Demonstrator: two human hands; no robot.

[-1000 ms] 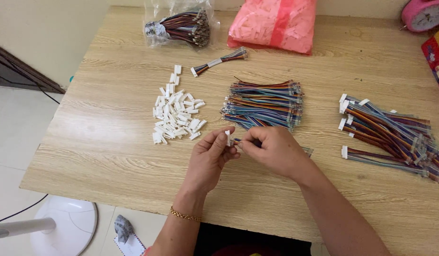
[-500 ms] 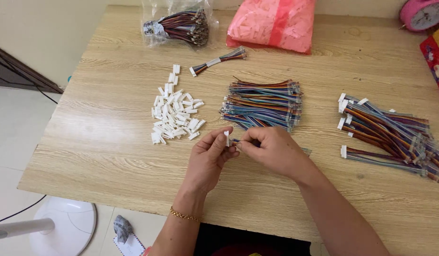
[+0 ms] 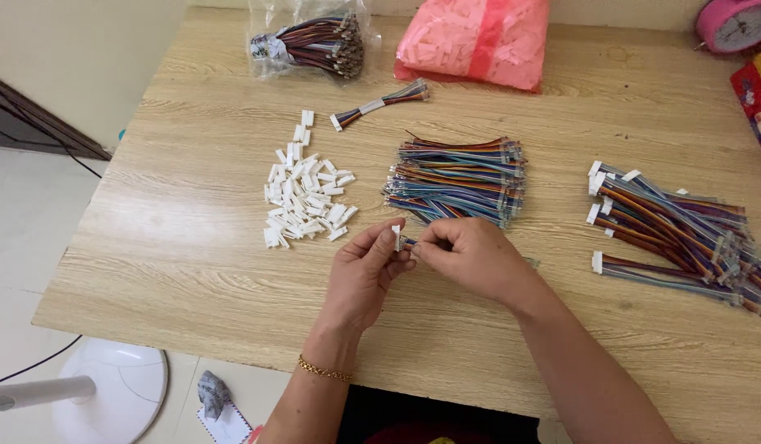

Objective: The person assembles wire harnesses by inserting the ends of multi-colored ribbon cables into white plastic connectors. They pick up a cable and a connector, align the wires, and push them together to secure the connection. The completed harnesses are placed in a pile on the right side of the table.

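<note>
My left hand (image 3: 362,275) pinches a small white plastic connector (image 3: 396,237) at the front middle of the wooden table (image 3: 150,247). My right hand (image 3: 471,259) holds a short multicoloured ribbon cable whose end meets the connector; most of that cable is hidden under the hand. Just behind my hands lies a bundle of multicoloured cables without connectors (image 3: 459,181). A heap of white connectors (image 3: 302,197) sits to the left of the hands. On the right lies a pile of cables with white connectors fitted (image 3: 677,222).
A clear bag of cables (image 3: 310,41) and a pink bag of white pieces (image 3: 479,37) lie at the back. A single cable with connector (image 3: 380,103) rests between them. A pink clock (image 3: 738,20) and a red box (image 3: 759,107) stand far right. A white fan base (image 3: 109,395) is on the floor.
Both hands stay in the same spot, with only slight finger movement at the connector and cable end.
</note>
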